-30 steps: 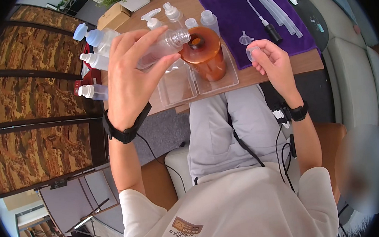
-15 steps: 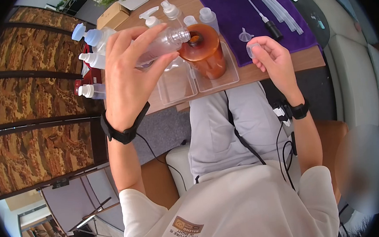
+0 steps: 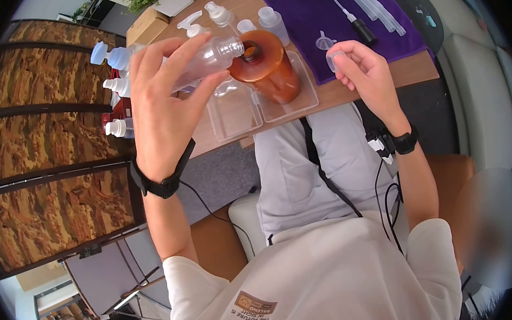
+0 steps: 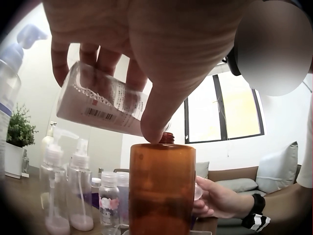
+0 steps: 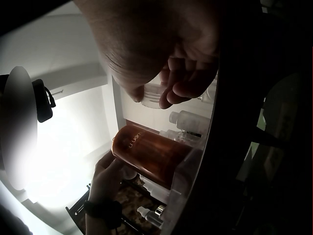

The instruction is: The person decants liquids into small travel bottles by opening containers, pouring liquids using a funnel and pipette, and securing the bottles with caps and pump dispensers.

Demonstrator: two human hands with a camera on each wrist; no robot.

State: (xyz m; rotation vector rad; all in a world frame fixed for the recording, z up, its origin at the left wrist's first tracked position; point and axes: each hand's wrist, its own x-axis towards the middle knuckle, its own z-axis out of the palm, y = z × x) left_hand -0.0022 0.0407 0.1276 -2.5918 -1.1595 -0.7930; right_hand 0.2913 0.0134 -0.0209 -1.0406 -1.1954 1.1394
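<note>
Left hand [image 3: 164,104] grips a tilted clear bottle [image 3: 207,60], its neck past the fingertips above an amber bottle [image 3: 278,79]; right hand [image 3: 368,74] pinches a small cap [image 3: 332,63].

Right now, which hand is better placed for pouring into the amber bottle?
Probably the left hand: it holds the clear bottle tilted over the amber bottle. The right hand pinches a small cap.
</note>
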